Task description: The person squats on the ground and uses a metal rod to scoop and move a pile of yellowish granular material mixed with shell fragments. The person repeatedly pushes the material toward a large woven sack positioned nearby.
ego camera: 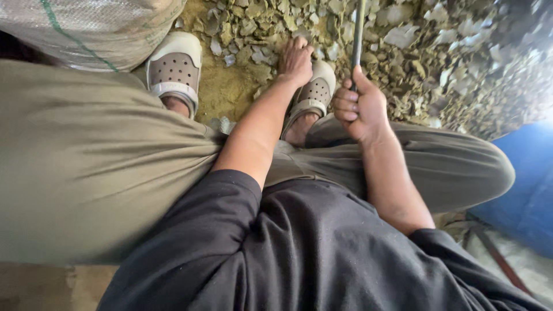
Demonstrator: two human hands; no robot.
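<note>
The right hand [360, 106] is closed in a full fist around a thin grey metal rod [358, 34], fingers curled tight and the thumb pressed against the shaft. The rod rises from the fist toward the top edge of the view, slightly tilted, and passes over the heap of flaky shell fragments [438, 63] that covers the ground ahead.

The left hand [296, 57] reaches forward and down, palm lowered, fingers loosely bent and spread over the near edge of the fragments, just above the toe of the right perforated clog [314, 92]. Its fingertips touch the pieces, but whether they have closed on any single piece cannot be told.

The left perforated clog [174, 72] rests on bare sandy ground [227, 89], beside a woven sack [86, 29] at the upper left. Olive trousers [86, 161] and a dark shirt [299, 253] fill the lower view. A blue sheet [527, 184] lies at the right edge.
</note>
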